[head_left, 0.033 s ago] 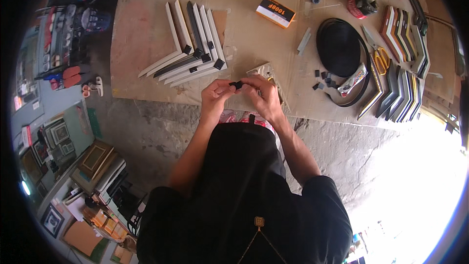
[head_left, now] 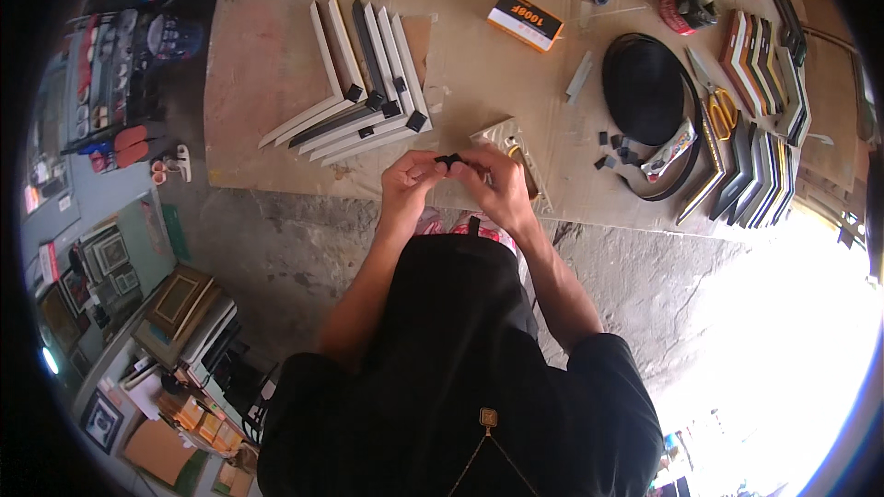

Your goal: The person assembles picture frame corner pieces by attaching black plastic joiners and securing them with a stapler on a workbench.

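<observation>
Close to the table's front edge, my left hand [head_left: 406,186] and my right hand [head_left: 500,181] meet, fingertips pinched on small black pieces [head_left: 448,163]. The pieces look like cut tape squares; the fingers cover part of them. Just beyond my right hand lies a pale metal tool [head_left: 517,158], possibly a staple gun, partly hidden by that hand. Left of it, several L-shaped frame corner samples [head_left: 368,32] are nested together, white and dark grey, with small black squares on their corners. Farther right sit a coil of black tape [head_left: 642,87] and loose black squares [head_left: 619,143].
An orange and black box [head_left: 525,20] stands toward the back of the cardboard-covered table [head_left: 276,55]. Yellow-handled scissors [head_left: 720,112] lie right of the coil, beside a small printed tube [head_left: 668,152]. More corner samples [head_left: 760,175] line the right side. Stacked frames [head_left: 177,304] stand at left.
The black pieces between my fingertips have turned slightly, and my hands have drawn a little closer together. The view has shifted slightly.
</observation>
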{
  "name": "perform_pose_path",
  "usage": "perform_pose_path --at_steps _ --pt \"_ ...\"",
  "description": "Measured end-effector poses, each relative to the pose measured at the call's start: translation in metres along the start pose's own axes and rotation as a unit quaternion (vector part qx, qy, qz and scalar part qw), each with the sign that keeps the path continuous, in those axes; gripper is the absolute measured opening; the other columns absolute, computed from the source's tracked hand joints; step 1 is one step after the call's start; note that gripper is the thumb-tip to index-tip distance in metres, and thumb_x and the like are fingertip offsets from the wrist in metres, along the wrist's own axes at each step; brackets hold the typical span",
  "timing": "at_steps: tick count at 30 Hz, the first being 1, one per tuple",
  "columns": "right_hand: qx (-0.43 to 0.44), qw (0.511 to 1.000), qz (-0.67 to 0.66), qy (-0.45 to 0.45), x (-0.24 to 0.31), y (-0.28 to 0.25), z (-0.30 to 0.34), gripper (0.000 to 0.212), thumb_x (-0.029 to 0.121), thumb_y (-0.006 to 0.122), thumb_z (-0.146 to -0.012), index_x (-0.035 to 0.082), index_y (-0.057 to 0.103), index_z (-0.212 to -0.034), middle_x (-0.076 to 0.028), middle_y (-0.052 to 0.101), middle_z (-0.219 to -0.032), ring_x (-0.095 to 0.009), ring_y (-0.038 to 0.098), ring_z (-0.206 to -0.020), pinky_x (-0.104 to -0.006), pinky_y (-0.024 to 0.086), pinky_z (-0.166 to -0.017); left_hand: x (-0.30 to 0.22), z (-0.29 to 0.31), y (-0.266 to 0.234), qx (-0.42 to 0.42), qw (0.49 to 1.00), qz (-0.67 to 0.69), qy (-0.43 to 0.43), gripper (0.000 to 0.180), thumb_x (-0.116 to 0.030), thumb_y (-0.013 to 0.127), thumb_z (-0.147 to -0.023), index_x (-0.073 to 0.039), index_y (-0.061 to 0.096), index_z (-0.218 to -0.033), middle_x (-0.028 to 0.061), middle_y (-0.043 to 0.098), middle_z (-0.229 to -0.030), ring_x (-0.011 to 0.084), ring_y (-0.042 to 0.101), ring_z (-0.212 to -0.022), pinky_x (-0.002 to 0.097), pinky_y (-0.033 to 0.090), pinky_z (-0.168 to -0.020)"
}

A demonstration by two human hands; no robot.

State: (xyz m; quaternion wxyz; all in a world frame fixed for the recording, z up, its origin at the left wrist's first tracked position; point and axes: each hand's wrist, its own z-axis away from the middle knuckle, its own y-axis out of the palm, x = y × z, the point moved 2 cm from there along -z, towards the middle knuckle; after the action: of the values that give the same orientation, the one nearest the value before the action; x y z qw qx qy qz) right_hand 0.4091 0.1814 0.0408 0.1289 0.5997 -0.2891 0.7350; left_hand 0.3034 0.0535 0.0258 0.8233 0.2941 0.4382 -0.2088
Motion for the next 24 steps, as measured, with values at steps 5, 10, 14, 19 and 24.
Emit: perform_pose_path --at_steps 5,10,14,19,24 --pt "-0.057 0.963 -0.194 0.177 -0.017 0.044 0.008 0.018 0.007 0.070 -0.086 -0.005 0.067 -0.098 -0.006 0.066 -0.079 -0.011 0.060 -0.069 -0.0250 0.048 -0.062 0.009 -0.014 -0.049 0.079 0.995 -0.009 -0.068 0.014 0.004 0.062 -0.087 0.003 0.060 -0.101 0.0133 0.069 -0.096 0.0178 0.066 -0.089 0.0285 0.050 -0.084" --pt "-0.184 0.943 -0.165 0.222 -0.013 0.059 0.004 0.016 0.006 0.066 -0.089 -0.006 0.067 -0.099 -0.005 0.066 -0.085 -0.010 0.060 -0.076 -0.0241 0.048 -0.072 -0.031 -0.017 -0.097 0.115 0.907 -0.351 0.202 0.008 -0.002 0.066 -0.086 0.000 0.065 -0.094 0.0175 0.064 -0.108 0.0265 0.063 -0.100 0.0355 0.050 -0.088" --pt "-0.253 0.955 -0.053 0.149 -0.013 0.079 -0.013 0.018 0.002 0.066 -0.087 -0.005 0.067 -0.103 -0.010 0.068 -0.096 -0.015 0.063 -0.089 -0.0270 0.047 -0.084 -0.046 0.000 -0.142 -0.036 0.828 -0.500 0.253 0.013 -0.007 0.074 -0.080 -0.006 0.067 -0.090 0.0164 0.053 -0.124 0.0320 0.051 -0.116 0.0404 0.048 -0.086" --pt "-0.278 0.956 -0.025 0.097 -0.020 0.097 -0.041 0.022 0.002 0.068 -0.085 -0.003 0.068 -0.106 -0.013 0.069 -0.101 -0.019 0.065 -0.095 -0.0287 0.048 -0.085 -0.029 0.013 -0.174 -0.097 0.837 -0.499 0.200 0.013 -0.009 0.075 -0.080 -0.005 0.068 -0.090 0.0179 0.045 -0.133 0.0328 0.048 -0.120 0.0445 0.049 -0.088" --pt "-0.282 0.954 0.021 0.102 -0.025 0.096 -0.027 0.022 0.003 0.068 -0.084 -0.003 0.069 -0.105 -0.014 0.069 -0.101 -0.022 0.066 -0.094 -0.0302 0.049 -0.085 -0.006 0.027 -0.158 -0.089 0.873 -0.436 0.199 0.015 -0.008 0.074 -0.081 -0.003 0.067 -0.092 0.0187 0.047 -0.130 0.0346 0.049 -0.122 0.0453 0.049 -0.092"
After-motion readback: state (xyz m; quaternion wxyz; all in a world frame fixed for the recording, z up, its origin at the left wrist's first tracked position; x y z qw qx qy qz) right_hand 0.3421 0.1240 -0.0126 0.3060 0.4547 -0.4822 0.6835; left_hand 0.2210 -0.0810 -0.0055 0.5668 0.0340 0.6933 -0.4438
